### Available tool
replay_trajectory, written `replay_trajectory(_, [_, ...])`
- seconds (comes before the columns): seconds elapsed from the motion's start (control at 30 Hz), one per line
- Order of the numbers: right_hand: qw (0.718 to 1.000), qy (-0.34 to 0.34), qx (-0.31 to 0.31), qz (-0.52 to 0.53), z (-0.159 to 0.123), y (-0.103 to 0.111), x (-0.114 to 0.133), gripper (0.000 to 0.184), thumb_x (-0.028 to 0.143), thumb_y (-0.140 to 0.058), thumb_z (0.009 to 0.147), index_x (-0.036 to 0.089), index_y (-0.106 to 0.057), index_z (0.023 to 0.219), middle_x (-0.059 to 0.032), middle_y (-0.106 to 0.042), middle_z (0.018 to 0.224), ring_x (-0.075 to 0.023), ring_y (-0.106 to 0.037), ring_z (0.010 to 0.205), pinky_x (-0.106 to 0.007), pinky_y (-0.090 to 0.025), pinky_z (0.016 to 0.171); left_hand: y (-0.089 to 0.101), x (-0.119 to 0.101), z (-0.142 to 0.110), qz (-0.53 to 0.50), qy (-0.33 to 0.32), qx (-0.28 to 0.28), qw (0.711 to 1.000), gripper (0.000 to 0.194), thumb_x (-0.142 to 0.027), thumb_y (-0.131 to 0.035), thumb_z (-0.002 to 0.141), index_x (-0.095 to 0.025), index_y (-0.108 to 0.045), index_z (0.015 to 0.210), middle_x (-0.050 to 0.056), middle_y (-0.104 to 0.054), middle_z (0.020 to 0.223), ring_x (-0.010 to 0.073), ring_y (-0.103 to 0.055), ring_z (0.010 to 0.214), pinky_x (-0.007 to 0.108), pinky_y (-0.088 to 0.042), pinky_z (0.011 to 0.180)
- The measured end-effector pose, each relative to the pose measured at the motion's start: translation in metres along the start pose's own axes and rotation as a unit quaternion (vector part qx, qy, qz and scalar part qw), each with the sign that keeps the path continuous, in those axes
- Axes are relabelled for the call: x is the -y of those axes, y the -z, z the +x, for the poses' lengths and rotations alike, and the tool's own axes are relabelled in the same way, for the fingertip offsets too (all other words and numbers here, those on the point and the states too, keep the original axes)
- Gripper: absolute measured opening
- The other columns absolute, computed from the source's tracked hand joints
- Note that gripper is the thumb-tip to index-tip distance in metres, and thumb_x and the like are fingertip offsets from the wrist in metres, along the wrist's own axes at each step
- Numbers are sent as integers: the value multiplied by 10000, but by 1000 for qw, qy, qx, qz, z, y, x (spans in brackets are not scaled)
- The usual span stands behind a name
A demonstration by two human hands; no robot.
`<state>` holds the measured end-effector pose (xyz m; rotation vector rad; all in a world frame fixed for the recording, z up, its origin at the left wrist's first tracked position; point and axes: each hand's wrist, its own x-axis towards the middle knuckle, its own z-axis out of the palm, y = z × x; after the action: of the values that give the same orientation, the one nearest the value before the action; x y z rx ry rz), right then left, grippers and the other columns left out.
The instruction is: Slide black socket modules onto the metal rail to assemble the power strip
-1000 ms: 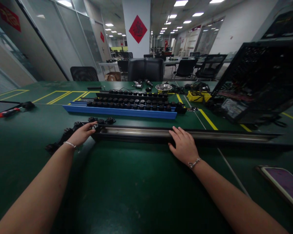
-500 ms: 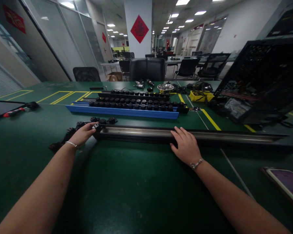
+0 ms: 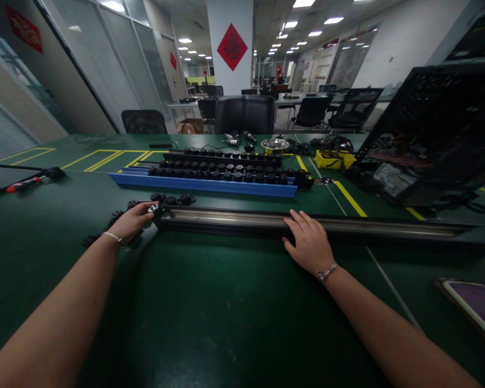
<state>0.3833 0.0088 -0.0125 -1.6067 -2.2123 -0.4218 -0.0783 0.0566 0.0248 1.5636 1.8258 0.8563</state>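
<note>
A long black rail (image 3: 234, 217) with a shiny metal channel inside lies across the green table in front of me. At its left end my left hand (image 3: 134, 220) pinches a small black socket module (image 3: 154, 208) with a pale face. The module is right by the rail's end; I cannot tell whether it sits inside the channel. My right hand (image 3: 309, 241) holds the rail near its middle, fingers over the channel and thumb at the near side. More loose black modules (image 3: 185, 199) lie around and behind my left hand, partly hidden by it.
Behind the rail lie a blue rail (image 3: 204, 186) and dark rails filled with black modules (image 3: 226, 167). A metal bowl (image 3: 275, 144), a yellow box (image 3: 333, 159) and an open computer case (image 3: 428, 129) stand farther right. A screwdriver (image 3: 26, 184) lies left, a phone (image 3: 475, 307) right.
My left hand has shifted slightly left with the small module, away from the rail's end. My right hand stays in the same place on the rail.
</note>
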Motion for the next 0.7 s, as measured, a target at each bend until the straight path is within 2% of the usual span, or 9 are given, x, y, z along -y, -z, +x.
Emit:
replay_trajectory(0.2, [1000,6,-6,-1,0,-1,-1,416,317,-497,803,166,-569,1184,-107,-484,1370,-277,-388,1275,-455,-328,1004,3,-2,1,-8,10,1,1000,646,-444,-590,677,-129,-500,1235,111,-547,1294,214,-517,1145,341,-389,998])
replay_trajectory(0.43, [1000,5,-1,-2,0,1,-1,400,318,-502,804,162,-577,1164,-108,-480,1373,-274,-384,1277,-447,-325,1007,11,-1,1,11,31,0,999,603,-360,-582,691,-119,-506,1238,102,-591,1234,218,-557,1064,369,-396,990])
replay_trajectory(0.57, [1000,8,-6,0,0,0,-1,379,313,-508,796,165,-584,1137,-109,-484,1369,-271,-389,1272,-445,-327,1001,30,4,0,49,63,-24,997,587,-347,-540,710,-130,-491,1253,88,-641,1133,225,-599,964,378,-458,907])
replay_trajectory(0.7, [1000,6,-16,9,0,-1,-1,259,307,-518,786,182,-611,993,-107,-503,1350,-272,-398,1269,-450,-333,989,54,15,-4,180,72,-34,980,527,-329,-528,709,-170,-536,1211,74,-646,1136,261,-584,1033,417,-416,961])
